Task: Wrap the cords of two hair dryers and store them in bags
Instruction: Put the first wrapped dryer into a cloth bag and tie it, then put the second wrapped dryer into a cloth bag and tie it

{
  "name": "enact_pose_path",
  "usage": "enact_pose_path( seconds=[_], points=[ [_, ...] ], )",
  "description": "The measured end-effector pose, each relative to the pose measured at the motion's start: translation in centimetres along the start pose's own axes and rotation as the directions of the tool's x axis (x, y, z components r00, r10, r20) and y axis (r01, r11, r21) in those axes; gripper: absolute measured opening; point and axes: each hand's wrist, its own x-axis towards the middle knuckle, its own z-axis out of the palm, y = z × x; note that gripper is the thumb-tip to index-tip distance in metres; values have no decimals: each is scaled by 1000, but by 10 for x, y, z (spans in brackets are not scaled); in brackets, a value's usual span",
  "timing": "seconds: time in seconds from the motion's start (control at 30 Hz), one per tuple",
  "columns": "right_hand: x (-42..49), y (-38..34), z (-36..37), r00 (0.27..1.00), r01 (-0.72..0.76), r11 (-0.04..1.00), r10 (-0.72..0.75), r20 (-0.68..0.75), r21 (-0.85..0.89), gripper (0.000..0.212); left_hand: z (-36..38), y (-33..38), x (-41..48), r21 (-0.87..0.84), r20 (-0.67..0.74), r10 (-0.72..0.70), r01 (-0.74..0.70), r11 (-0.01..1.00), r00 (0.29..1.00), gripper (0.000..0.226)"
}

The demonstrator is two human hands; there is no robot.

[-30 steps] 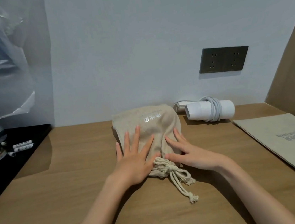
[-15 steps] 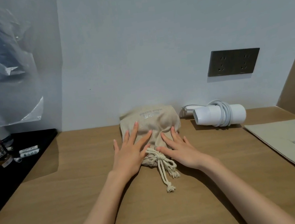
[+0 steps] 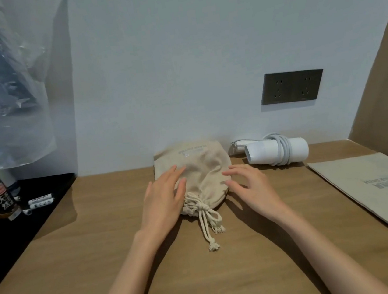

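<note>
One cloth bag lies plump on the wooden table, its rope drawstring tied, so judged done. Left hand rests flat on it; right hand is beside it, fingers relaxed, holding nothing. The smooth white hair dryer, cord wound, is not yet bagged. A flat bag lies right.

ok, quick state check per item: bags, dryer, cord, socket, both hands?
drawstring bag: bulging, mouth cinched shut, strings tied.
flat bag: lying flat, looks empty.
hair dryer: lying on its side, not bagged.
cord: wound around the hair dryer.
wall socket: nothing plugged in.
left hand: open, fingers on the drawstring bag.
right hand: open, at the drawstring bag's right edge, contact unclear.
</note>
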Motion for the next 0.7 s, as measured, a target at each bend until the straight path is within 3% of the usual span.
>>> enact_pose_path(
  seconds=[0.1,0.27,0.37,0.5,0.57,0.7],
  points=[
    [-12,9,-22,992,-26,999,20,-123,-45,22,2,18,-9,-1,-26,54,-54,999,998,40],
    [-37,43,-66,974,-200,934,156,-165,-295,29,11,40,-19,57,62,19,-23,998,998,44],
    [-52,68,-92,940,-338,806,314,-133,-487,44,17,50,-20,116,134,57,-73,991,989,45],
    [-75,92,-114,811,-529,633,574,-116,-566,52,27,61,-18,169,169,91,-120,978,981,45],
    [-82,96,-117,813,-540,639,565,-142,-548,52,32,66,-18,188,179,107,-141,972,978,45],
    [-93,86,-121,888,-445,704,426,-171,-553,37,40,77,-20,240,150,166,-198,950,975,45]
  ],
)
